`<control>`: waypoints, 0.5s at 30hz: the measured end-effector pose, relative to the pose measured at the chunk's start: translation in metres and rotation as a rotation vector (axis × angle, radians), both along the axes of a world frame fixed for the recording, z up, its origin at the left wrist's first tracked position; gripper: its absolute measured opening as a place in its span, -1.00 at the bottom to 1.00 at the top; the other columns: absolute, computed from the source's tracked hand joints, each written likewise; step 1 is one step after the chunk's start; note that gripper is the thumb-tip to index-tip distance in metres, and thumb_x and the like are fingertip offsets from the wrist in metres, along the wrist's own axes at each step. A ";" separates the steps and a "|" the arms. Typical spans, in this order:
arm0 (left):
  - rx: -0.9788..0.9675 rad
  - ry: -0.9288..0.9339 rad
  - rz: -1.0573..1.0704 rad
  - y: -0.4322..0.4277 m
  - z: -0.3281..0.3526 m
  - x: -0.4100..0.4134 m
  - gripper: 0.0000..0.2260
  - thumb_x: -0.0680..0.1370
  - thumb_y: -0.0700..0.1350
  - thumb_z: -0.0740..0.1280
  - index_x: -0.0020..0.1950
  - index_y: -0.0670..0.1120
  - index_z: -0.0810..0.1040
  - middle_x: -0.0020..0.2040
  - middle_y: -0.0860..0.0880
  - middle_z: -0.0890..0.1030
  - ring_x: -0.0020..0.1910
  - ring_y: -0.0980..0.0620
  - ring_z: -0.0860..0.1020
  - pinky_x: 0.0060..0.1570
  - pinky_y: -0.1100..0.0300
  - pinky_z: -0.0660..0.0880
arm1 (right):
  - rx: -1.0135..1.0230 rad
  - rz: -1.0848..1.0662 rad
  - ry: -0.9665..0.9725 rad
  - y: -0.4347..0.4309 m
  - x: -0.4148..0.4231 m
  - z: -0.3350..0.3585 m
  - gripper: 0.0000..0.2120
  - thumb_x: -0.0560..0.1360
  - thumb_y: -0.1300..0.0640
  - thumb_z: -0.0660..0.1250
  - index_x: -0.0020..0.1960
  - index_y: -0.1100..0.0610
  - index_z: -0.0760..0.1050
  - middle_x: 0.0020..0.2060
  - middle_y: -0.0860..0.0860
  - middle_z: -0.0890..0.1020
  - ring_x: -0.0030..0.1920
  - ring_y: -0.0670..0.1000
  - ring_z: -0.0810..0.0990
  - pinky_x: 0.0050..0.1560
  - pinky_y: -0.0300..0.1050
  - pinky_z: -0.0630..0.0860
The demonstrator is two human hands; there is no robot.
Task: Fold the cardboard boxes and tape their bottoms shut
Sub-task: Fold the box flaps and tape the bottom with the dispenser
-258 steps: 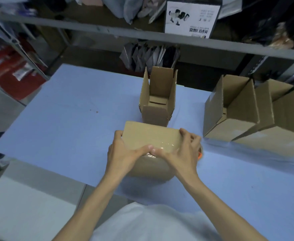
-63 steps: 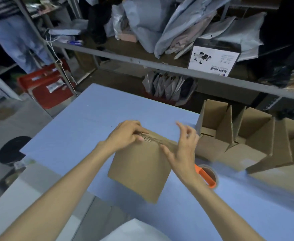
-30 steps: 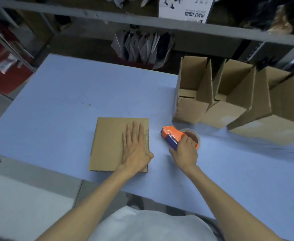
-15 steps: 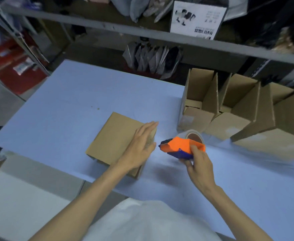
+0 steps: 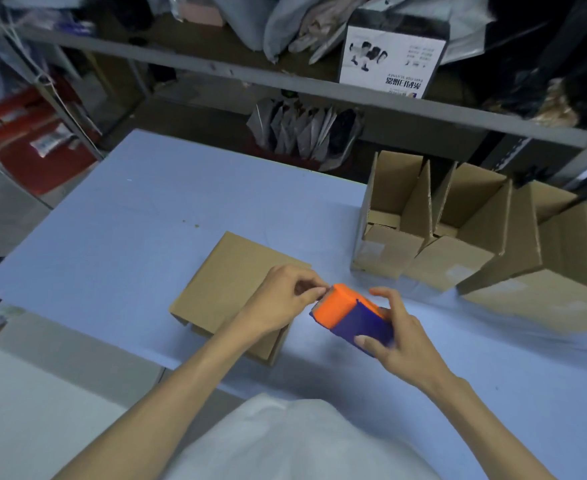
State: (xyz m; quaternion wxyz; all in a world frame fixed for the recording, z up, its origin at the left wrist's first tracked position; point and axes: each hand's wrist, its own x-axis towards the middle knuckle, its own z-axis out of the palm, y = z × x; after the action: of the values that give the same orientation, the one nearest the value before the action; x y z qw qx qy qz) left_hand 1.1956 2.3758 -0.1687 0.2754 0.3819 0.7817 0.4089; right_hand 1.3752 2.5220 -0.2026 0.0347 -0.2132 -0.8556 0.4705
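The right hand [image 5: 397,336] has its grip wrapped around the orange-and-blue tape dispenser [image 5: 351,315], held above the blue bench [image 5: 119,237]. The left hand [image 5: 281,308] pinches finger and thumb together at the dispenser's front edge. Under it the cardboard box [image 5: 226,285] lies on the bench; finished boxes [image 5: 458,244] stand in a row at the right.
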 end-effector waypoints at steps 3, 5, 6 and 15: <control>-0.097 -0.019 0.079 0.000 -0.010 -0.001 -0.88 0.50 -0.23 0.37 -0.16 -0.11 0.71 -0.30 0.10 0.67 -0.32 0.33 0.57 -0.25 0.38 0.42 | 0.177 0.013 -0.087 -0.006 -0.007 -0.003 -0.30 0.12 -0.17 0.56 0.14 -0.17 0.28 -0.18 -0.23 0.54 -0.23 -0.14 0.55 -0.28 -0.28 0.48; -0.155 -0.005 0.136 -0.002 -0.016 -0.001 -0.85 0.48 -0.23 0.37 -0.22 -0.08 0.70 -0.37 0.17 0.62 -0.37 0.38 0.54 -0.31 0.40 0.39 | 0.259 0.008 -0.016 -0.008 -0.012 -0.004 -0.41 0.13 -0.09 0.52 0.08 -0.15 0.35 -0.21 -0.29 0.53 -0.25 -0.17 0.53 -0.30 -0.34 0.41; -0.177 0.004 0.164 -0.002 -0.018 -0.001 -0.85 0.47 -0.23 0.37 -0.25 -0.07 0.69 -0.39 0.17 0.61 -0.39 0.37 0.53 -0.33 0.39 0.39 | 0.298 0.010 0.020 -0.006 -0.015 -0.005 -0.44 0.14 -0.04 0.51 0.09 -0.13 0.40 -0.20 -0.29 0.54 -0.24 -0.17 0.53 -0.29 -0.34 0.40; -0.258 -0.104 0.332 -0.003 -0.013 -0.007 -0.88 0.39 -0.19 0.39 -0.34 -0.04 0.64 -0.50 0.18 0.57 -0.35 0.16 0.57 -0.28 0.26 0.46 | 0.307 0.047 0.053 -0.004 -0.023 -0.006 -0.44 0.22 -0.23 0.55 0.11 -0.05 0.47 -0.12 -0.24 0.58 -0.21 -0.25 0.53 -0.26 -0.45 0.39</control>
State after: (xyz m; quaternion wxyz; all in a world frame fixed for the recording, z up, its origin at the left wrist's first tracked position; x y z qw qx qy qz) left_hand 1.1883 2.3733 -0.1814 0.2907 0.1881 0.8645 0.3644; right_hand 1.3526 2.5184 -0.2082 0.0785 -0.1725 -0.9211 0.3402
